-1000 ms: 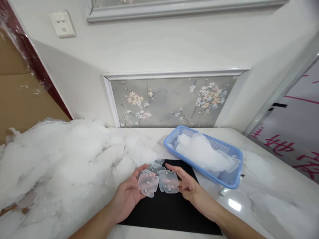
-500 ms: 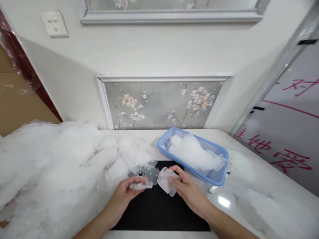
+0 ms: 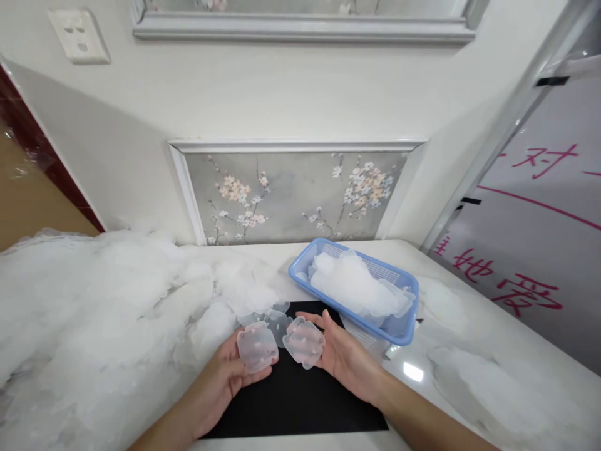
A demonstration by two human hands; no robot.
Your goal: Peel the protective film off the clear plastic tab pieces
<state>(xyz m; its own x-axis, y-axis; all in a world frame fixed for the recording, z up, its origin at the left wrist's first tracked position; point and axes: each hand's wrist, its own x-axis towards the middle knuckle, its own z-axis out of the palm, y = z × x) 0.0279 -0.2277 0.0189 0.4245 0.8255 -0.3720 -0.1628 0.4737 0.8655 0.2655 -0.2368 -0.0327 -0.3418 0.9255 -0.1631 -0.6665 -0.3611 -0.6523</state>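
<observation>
In my left hand (image 3: 230, 373) is a translucent white plastic piece (image 3: 258, 347), roughly square with rounded lobes, its flat face turned up toward me. My right hand (image 3: 350, 360) holds a similar translucent plastic piece (image 3: 304, 342) by its right side, with small raised spots on it. The two pieces are close together but apart, above a black mat (image 3: 300, 401). Behind them, more translucent pieces (image 3: 278, 322) lie on the mat's far left edge, partly covered by the held ones.
A large heap of translucent white pieces (image 3: 107, 307) covers the left of the marble-patterned table (image 3: 469, 338). A blue plastic basket (image 3: 404, 332) with more such pieces stands beyond the mat at right. A white wall (image 3: 291, 94) rises behind the table.
The piece in my left hand has turned from edge-on to face-up. My right hand has turned its piece flatter and opened its grip pose slightly. The view has shifted a little.
</observation>
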